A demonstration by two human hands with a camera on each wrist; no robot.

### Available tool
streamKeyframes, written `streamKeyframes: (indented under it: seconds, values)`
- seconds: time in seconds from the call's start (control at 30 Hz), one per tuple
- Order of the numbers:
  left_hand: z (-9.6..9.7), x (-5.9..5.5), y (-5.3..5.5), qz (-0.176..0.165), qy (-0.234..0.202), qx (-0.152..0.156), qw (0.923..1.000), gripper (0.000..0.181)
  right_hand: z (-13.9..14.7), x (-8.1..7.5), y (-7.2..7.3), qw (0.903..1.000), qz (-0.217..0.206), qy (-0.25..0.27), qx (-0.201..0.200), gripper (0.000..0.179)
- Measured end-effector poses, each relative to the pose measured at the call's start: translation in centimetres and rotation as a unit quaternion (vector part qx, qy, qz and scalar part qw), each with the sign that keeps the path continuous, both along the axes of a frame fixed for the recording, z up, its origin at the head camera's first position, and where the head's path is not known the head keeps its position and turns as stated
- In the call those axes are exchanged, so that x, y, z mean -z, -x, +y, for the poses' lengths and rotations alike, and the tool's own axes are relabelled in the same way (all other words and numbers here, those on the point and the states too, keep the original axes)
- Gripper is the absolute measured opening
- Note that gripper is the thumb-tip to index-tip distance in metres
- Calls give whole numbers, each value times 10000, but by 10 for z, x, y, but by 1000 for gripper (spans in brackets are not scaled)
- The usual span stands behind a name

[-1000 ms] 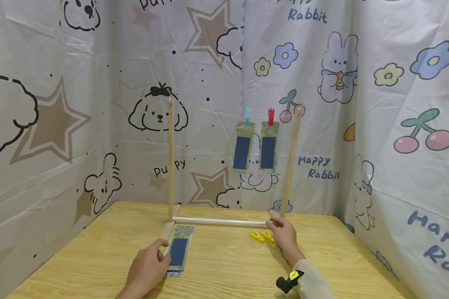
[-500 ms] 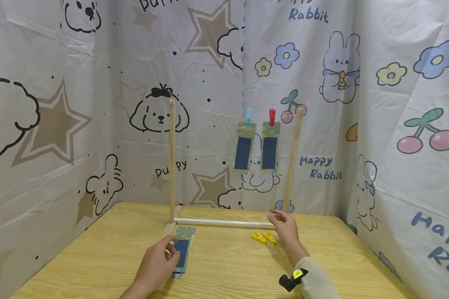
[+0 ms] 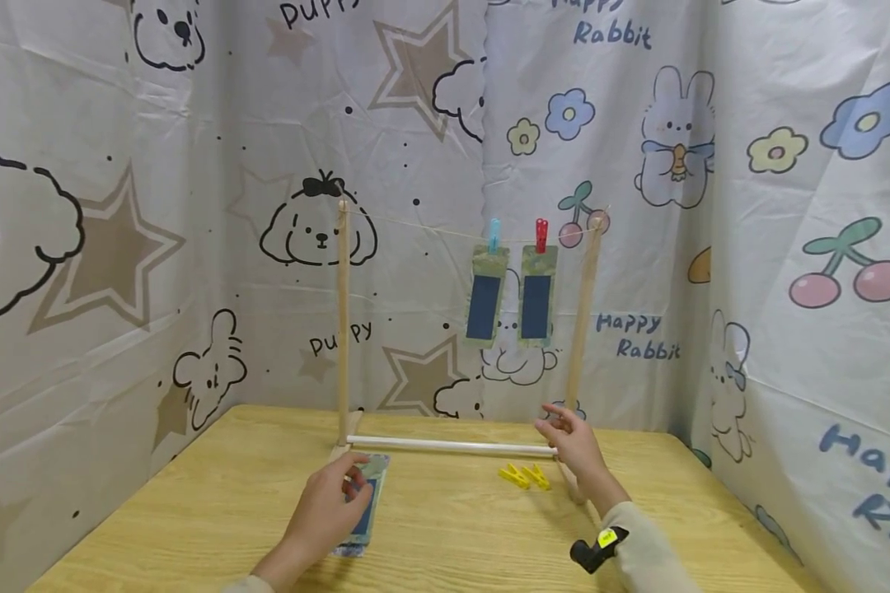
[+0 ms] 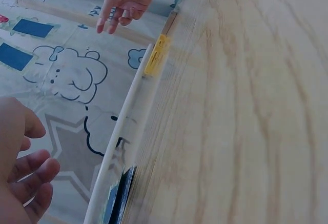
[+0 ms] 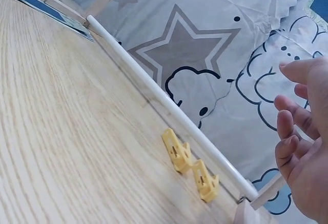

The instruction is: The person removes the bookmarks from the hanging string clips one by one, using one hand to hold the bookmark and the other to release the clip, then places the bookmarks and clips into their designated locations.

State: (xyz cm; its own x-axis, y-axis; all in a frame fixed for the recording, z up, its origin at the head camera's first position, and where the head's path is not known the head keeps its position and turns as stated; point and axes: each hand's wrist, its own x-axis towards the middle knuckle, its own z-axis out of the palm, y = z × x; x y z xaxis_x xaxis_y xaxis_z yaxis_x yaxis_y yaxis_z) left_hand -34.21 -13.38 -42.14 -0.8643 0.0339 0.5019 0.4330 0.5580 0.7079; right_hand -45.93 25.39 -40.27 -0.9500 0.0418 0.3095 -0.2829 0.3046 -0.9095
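Note:
My left hand [image 3: 330, 501] hovers over the left part of the table, fingers loosely bent and holding nothing. Behind it lie stacked green-patterned strips with a dark blue panel [image 3: 377, 469], partly covered by the hand in the head view. My right hand [image 3: 578, 451] is raised near the right post, its fingers apart and nothing between them. Just left of that hand, two yellow clothespins [image 5: 205, 182] lie on the table. Two similar strips [image 3: 484, 306] hang from a string, one by a light blue clothespin [image 3: 494, 236], the other by a red clothespin [image 3: 541, 236].
A wooden frame stands on the table [image 3: 445, 527], its left post [image 3: 344, 329] and right post [image 3: 584, 321] carrying the string. A white rod [image 3: 445, 445] joins the posts low down. Printed cloth [image 3: 415, 123] encloses the back and sides.
My left hand has moved right and up over the stacked strips. My right hand has lifted away from the white rod's right end, uncovering the right foot of the frame.

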Motion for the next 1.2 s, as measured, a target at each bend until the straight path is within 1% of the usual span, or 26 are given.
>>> streamKeyframes:
  seconds: [0.07, 0.23, 0.43, 0.6, 0.73, 0.93, 1.1, 1.2]
  values:
    - [3, -1, 1, 49, -13, 79, 10000, 29, 3, -4, 1, 10000, 14, -70, 1, 51]
    - [4, -5, 7, 232, 4, 76, 9997, 31, 5, -16, 1, 9998, 145, -127, -86, 47]
    - [3, -13, 16, 403, 22, 55, 9992, 33, 3, -35, -1, 9993, 237, -266, -97, 45]
    - [6, -19, 22, 583, -12, 130, 9982, 33, 3, -51, -1, 9993, 248, -241, -161, 44]
    - [8, -21, 25, 670, 58, 178, 9976, 33, 4, -64, -3, 9991, 299, -153, -258, 44]
    - [12, -25, 27, 634, 69, 179, 9978, 35, 7, -82, -6, 9984, 433, -128, -331, 47]
    - [15, -27, 30, 773, 73, 187, 9968, 38, 8, -93, -6, 9977, 527, -156, -396, 50]
    - [18, -30, 33, 894, 141, 163, 9958, 39, 7, -100, -6, 9969, 604, -239, -433, 51]
